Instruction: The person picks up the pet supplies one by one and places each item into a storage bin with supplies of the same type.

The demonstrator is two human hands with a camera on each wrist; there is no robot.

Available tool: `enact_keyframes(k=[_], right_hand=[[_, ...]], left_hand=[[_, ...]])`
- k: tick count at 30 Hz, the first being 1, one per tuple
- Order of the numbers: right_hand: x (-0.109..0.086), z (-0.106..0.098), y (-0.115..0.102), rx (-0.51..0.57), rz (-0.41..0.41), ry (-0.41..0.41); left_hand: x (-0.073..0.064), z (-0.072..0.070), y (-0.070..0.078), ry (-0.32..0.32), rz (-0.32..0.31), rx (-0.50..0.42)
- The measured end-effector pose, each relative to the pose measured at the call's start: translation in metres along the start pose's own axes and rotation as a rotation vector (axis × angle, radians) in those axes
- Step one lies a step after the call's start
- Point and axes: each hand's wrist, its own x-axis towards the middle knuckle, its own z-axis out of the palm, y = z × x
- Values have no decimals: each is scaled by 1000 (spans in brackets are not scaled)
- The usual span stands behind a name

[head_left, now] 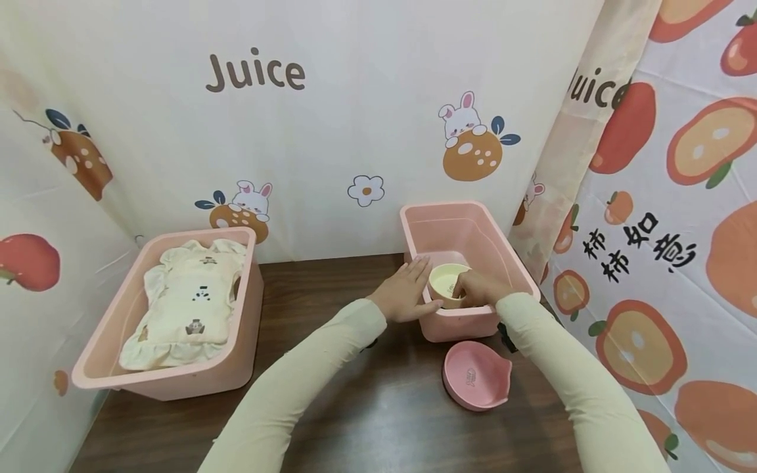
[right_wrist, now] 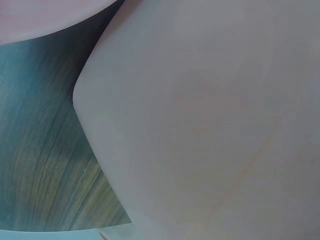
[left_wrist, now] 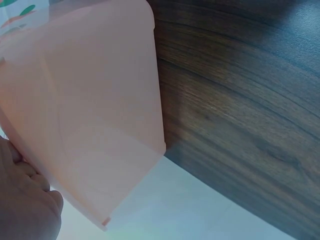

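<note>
In the head view, a pale yellow bowl (head_left: pixel 443 281) is inside the front end of the right-hand pink bin (head_left: pixel 458 322). My right hand (head_left: pixel 480 289) grips the bowl's right side, its fingertips partly hidden. My left hand (head_left: pixel 403 290) lies at the bin's left rim with fingers extended, its thumb by the front of the bowl. In the left wrist view that hand (left_wrist: pixel 30 200) shows beside the bin's rim, next to the bin's outer wall (left_wrist: pixel 100 110). Only the bin wall (right_wrist: pixel 200 120), a pink edge and the tabletop appear in the right wrist view.
A pink bowl (head_left: pixel 478 376) with a pointed edge sits on the dark wood table (head_left: pixel 367 420), in front of the right bin. At the left stands another pink bin (head_left: pixel 248 328), holding a frilly cream cushion (head_left: pixel 195 295). Printed curtains (head_left: pixel 355 118) hang behind.
</note>
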Motion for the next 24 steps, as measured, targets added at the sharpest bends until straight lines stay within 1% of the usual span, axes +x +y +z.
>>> enact_keyframes(k=[3, 7, 12, 15, 18, 24], right_hand=[[0, 2, 2, 14, 33, -6], [0, 4, 3, 0, 72, -30], [-3, 3, 1, 12, 61, -25], [-5, 2, -1, 41, 78, -25], [-6, 2, -3, 71, 95, -30], [-7, 2, -2, 85, 129, -43]], left_hand=[[0, -1, 1, 2, -1, 6], [0, -2, 2, -7, -6, -4], [0, 1, 2, 5, -2, -1], [1, 3, 1, 13, -3, 9], [1, 3, 1, 18, -7, -3], [0, 2, 1, 20, -3, -16]])
